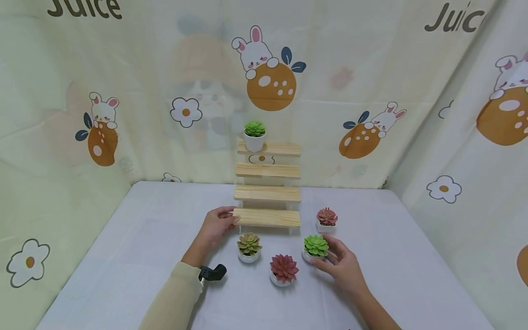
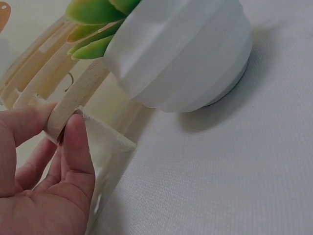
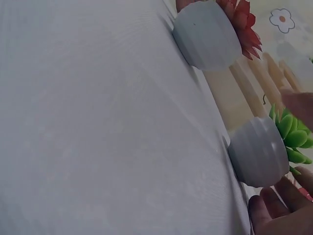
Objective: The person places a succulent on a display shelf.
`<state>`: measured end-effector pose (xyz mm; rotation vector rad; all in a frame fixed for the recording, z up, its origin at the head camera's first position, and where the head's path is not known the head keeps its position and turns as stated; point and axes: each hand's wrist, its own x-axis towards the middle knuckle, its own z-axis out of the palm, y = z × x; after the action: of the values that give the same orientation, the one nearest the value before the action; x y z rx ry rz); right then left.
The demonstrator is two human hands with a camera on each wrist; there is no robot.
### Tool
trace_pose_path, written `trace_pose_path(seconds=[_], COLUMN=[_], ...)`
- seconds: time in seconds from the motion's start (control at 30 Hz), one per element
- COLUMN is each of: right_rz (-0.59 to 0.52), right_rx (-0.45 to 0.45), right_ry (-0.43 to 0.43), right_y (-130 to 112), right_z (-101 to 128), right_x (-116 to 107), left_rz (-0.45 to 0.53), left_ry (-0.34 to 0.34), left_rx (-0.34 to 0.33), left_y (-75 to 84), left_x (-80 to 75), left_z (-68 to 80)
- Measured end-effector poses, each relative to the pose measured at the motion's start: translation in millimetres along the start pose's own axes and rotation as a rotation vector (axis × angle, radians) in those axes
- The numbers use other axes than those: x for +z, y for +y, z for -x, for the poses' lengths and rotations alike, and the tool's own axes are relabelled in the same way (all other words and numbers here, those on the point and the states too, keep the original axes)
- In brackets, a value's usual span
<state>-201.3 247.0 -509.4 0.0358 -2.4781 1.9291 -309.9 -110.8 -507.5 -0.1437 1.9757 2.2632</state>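
Observation:
My left hand (image 1: 216, 225) pinches the left end of the lowest board of a stepped wooden shelf (image 1: 267, 217); the left wrist view shows thumb and fingertips on the board's end (image 2: 73, 100). My right hand (image 1: 340, 265) is around a bright green succulent (image 1: 316, 246) in a white pot (image 3: 259, 152) standing on the table. In the right wrist view its thumb (image 3: 298, 105) looks apart from the pot, while the fingers are close against the other side. An olive-green succulent (image 1: 249, 244) and a dark red one (image 1: 283, 268) stand in white pots before the shelf.
Another green succulent (image 1: 255, 129) in a white pot sits on the shelf's top board, toward the left. A pinkish-red succulent (image 1: 327, 216) in a squarish white pot stands right of the shelf. White cloth (image 1: 144, 229) covers the table, and a printed curtain (image 1: 321, 91) hangs behind.

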Motion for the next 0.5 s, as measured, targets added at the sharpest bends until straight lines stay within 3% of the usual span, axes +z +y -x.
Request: trace_pose_path(seconds=[0.13,0.5], right_rz=[0.002,0.035], right_rx=[0.06,0.104], right_ry=[-0.023,-0.015], right_y=[-2.0,-4.2], right_z=[0.1,-4.0], right_x=[1.7,6.2], left_rz=[0.009,-0.001], left_ry=[-0.002,0.004], left_rx=[-0.001,-0.016], left_y=[-0.2,0.2], left_x=[-0.2,-0.3], left_z=[-0.1,0.5])
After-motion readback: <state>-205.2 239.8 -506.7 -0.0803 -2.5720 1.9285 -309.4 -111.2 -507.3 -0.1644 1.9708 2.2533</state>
